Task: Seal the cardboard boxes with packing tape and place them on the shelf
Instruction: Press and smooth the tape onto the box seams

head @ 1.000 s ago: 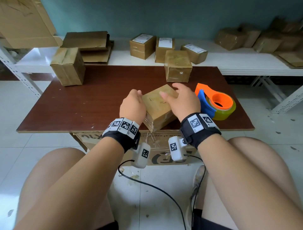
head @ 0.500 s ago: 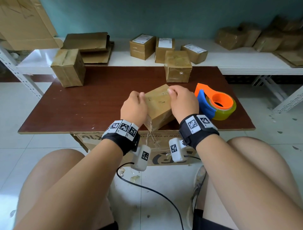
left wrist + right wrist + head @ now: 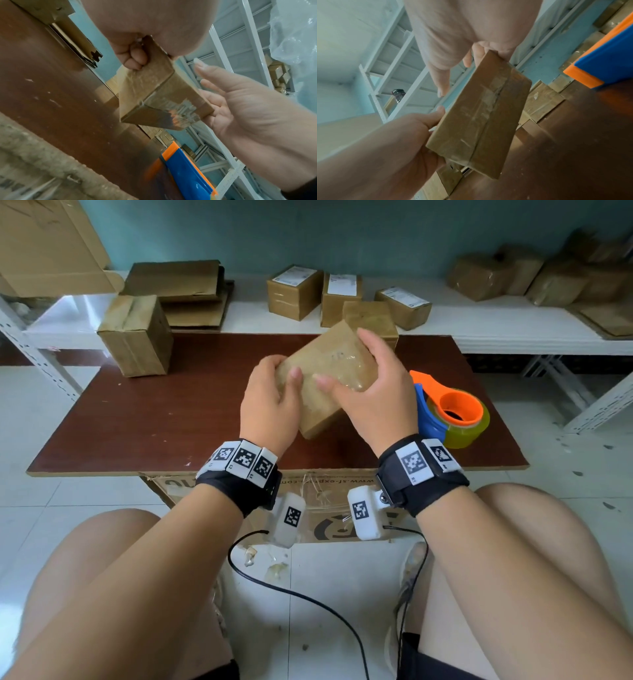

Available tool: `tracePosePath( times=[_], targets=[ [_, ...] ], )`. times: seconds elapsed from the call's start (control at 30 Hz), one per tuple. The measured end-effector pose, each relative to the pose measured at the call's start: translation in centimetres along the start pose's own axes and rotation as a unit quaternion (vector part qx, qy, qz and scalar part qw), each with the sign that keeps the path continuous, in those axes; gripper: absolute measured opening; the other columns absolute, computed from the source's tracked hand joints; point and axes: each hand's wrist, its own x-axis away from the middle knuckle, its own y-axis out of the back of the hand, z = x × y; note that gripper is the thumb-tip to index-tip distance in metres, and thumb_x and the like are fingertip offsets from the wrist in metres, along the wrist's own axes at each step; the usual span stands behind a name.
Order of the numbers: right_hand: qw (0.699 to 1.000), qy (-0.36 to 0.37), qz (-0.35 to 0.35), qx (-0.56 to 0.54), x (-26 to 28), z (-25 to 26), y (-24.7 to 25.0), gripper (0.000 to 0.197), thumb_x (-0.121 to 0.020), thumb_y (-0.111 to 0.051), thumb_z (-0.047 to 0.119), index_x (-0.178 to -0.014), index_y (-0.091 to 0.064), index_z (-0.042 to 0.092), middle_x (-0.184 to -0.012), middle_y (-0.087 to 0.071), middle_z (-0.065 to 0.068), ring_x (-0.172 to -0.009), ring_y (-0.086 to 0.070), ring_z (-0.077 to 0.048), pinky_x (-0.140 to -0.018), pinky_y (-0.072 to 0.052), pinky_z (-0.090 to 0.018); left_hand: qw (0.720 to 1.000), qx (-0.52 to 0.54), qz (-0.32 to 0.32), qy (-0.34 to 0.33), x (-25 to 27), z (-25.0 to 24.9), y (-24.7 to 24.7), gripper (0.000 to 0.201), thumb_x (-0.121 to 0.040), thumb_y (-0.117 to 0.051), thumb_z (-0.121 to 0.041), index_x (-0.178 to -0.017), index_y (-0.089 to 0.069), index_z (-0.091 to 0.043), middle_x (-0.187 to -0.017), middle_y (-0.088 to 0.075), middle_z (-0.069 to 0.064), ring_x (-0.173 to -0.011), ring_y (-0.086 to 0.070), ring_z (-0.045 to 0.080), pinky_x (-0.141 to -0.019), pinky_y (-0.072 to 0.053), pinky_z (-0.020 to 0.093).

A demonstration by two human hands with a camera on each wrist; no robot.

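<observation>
A small taped cardboard box [image 3: 329,368] is off the brown table [image 3: 154,419], tilted with one corner up. My left hand [image 3: 274,402] grips its near-left end, thumb on the top face and fingers curled underneath [image 3: 133,56]. My right hand [image 3: 376,392] holds the right side, thumb on top and fingers around the far edge. In the right wrist view the box [image 3: 481,117] shows a taped centre seam. The left wrist view shows crinkled tape on the end of the box [image 3: 154,92]. An orange and blue tape dispenser [image 3: 448,409] lies on the table, right of my right hand.
A taller box [image 3: 137,337] stands at the table's back left; another box [image 3: 373,313] sits behind the held one. The white shelf [image 3: 479,320] beyond carries several labelled and wrapped boxes and flattened cardboard [image 3: 178,282]. A large carton [image 3: 329,508] sits under the table.
The box has risen off the table's front edge and tilted up. Both hands moved with it; my right thumb now lies across the top face.
</observation>
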Motion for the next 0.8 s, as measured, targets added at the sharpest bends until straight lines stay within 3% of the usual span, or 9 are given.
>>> tracePosePath(
  times=[0.13,0.2,0.27,0.33,0.4,0.47,0.53,0.7,0.8],
  targets=[
    [0.999,0.023,-0.017,-0.013,0.3,-0.1,-0.4,0.046,-0.083,-0.088,0.032,-0.127,-0.075,0.023,-0.15,-0.061,0.004,-0.129,-0.049,0.009,-0.103,-0.03,0.001,0.997,0.071,-0.026,0.003,-0.1,0.7,-0.4,0.053,-0.102,-0.059,-0.049,-0.144,-0.055,-0.017,-0.137,-0.062,-0.001,-0.124,-0.06,0.015,-0.107,-0.052,0.043],
    [0.996,0.01,-0.066,-0.065,0.6,0.0,-0.7,0.02,-0.092,-0.08,0.021,-0.112,-0.078,0.022,-0.148,-0.062,0.002,-0.13,-0.055,0.005,-0.103,-0.039,-0.006,0.992,0.117,-0.047,0.025,-0.1,0.5,-0.5,0.078,-0.09,-0.075,-0.06,-0.151,-0.048,-0.021,-0.145,-0.057,-0.002,-0.128,-0.061,0.017,-0.107,-0.055,0.042],
    [0.99,0.008,-0.101,-0.098,0.7,0.2,-0.9,0.012,-0.099,-0.07,0.013,-0.105,-0.076,0.021,-0.143,-0.066,0.002,-0.128,-0.061,-0.001,-0.104,-0.047,-0.014,0.981,0.167,-0.069,0.072,-0.2,0.0,-0.4,0.091,-0.081,-0.086,-0.059,-0.153,-0.046,-0.019,-0.144,-0.06,-0.002,-0.12,-0.068,0.017,-0.1,-0.061,0.042],
    [0.985,0.006,-0.116,-0.131,0.5,0.3,-1.0,0.015,-0.101,-0.065,0.012,-0.109,-0.073,0.023,-0.138,-0.07,-0.001,-0.129,-0.063,-0.005,-0.108,-0.049,-0.023,0.966,0.224,-0.07,0.112,-0.4,-0.3,-0.4,0.078,-0.078,-0.091,-0.05,-0.14,-0.061,-0.013,-0.126,-0.073,-0.003,-0.105,-0.075,0.012,-0.092,-0.064,0.043],
    [0.982,-0.015,-0.106,-0.158,0.3,0.4,-1.0,0.027,-0.095,-0.075,0.025,-0.121,-0.069,0.024,-0.133,-0.071,0.006,-0.128,-0.064,-0.006,-0.109,-0.053,-0.034,0.961,0.239,-0.072,0.117,-0.3,-0.5,-0.2,0.066,-0.075,-0.094,-0.05,-0.126,-0.071,-0.014,-0.109,-0.08,-0.002,-0.098,-0.078,0.015,-0.089,-0.065,0.046],
    [0.988,-0.042,-0.08,-0.126,0.5,0.4,-0.8,0.068,-0.083,-0.088,0.038,-0.143,-0.058,0.028,-0.135,-0.064,0.019,-0.129,-0.059,0.001,-0.109,-0.051,-0.028,0.968,0.219,-0.077,0.099,-0.2,-1.0,0.0,0.06,-0.077,-0.094,-0.049,-0.122,-0.073,-0.016,-0.104,-0.08,-0.004,-0.096,-0.077,0.013,-0.087,-0.066,0.042],
    [0.993,-0.068,-0.041,-0.083,0.9,0.3,-0.7,0.096,-0.079,-0.091,0.04,-0.16,-0.04,0.034,-0.149,-0.058,0.014,-0.136,-0.051,0.003,-0.112,-0.044,-0.021,0.975,0.205,-0.055,0.059,-0.2,-1.5,0.5,0.048,-0.086,-0.09,-0.035,-0.124,-0.072,-0.012,-0.108,-0.078,-0.01,-0.098,-0.075,0.0,-0.087,-0.064,0.029],
    [0.991,-0.089,-0.047,-0.087,1.0,0.2,-0.6,0.066,-0.103,-0.068,0.02,-0.163,-0.042,0.031,-0.156,-0.057,0.001,-0.142,-0.051,-0.004,-0.117,-0.046,-0.033,0.989,0.142,0.008,-0.039,-1.5,-1.5,2.4,0.042,-0.101,-0.073,-0.036,-0.137,-0.071,-0.014,-0.119,-0.078,-0.008,-0.111,-0.073,0.003,-0.096,-0.062,0.036],
    [0.992,-0.091,-0.042,-0.073,0.8,0.8,-0.3,0.077,-0.099,-0.071,0.043,-0.166,-0.034,0.033,-0.16,-0.053,0.001,-0.144,-0.047,-0.004,-0.119,-0.043,-0.03,0.991,0.127,0.006,-0.046,-1.7,-1.5,2.8,0.044,-0.108,-0.062,-0.034,-0.147,-0.064,-0.015,-0.118,-0.073,-0.019,-0.111,-0.069,-0.005,-0.094,-0.06,0.026]
  ],
)
